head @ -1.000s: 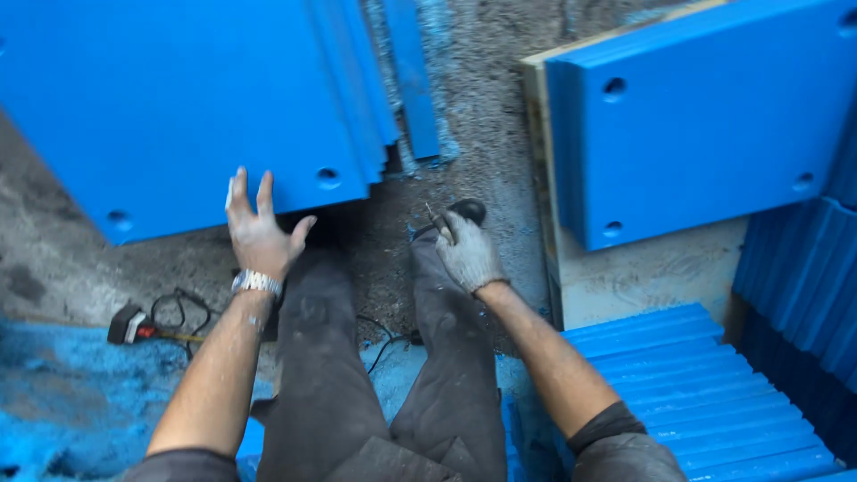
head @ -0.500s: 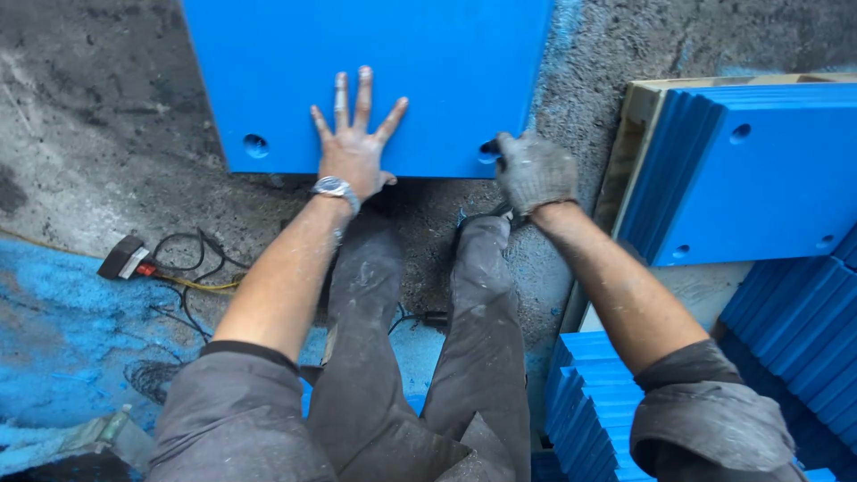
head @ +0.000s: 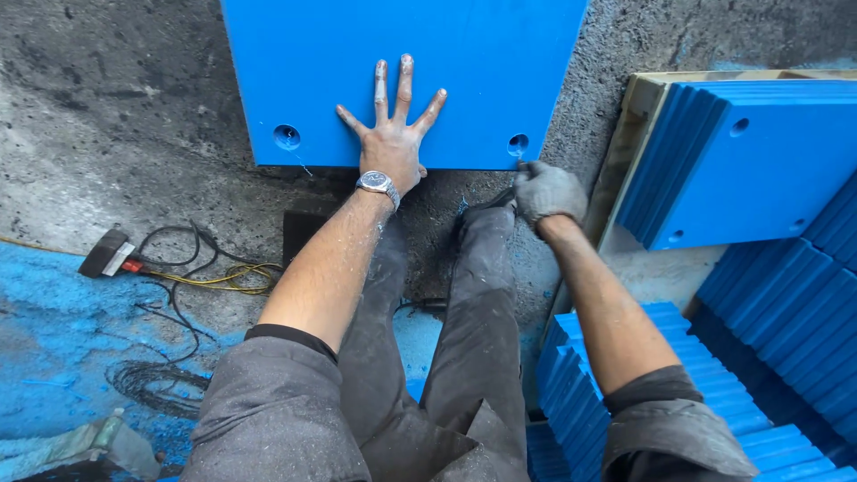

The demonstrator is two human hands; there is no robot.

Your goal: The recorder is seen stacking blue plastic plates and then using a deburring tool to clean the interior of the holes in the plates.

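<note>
Little changed from half a second back: left hand (head: 393, 134) still splayed flat on blue panel (head: 402, 71). Gloved right hand (head: 546, 192) fisted by the panel's corner; contents unclear. Two holes (head: 287, 137) visible.

left hand (head: 393, 134): bare, flat, fingers spread, palm down on blue panel (head: 402, 71)
right hand (head: 546, 192): gloved, fisted at panel's lower right corner
arms: both extended forward
</note>
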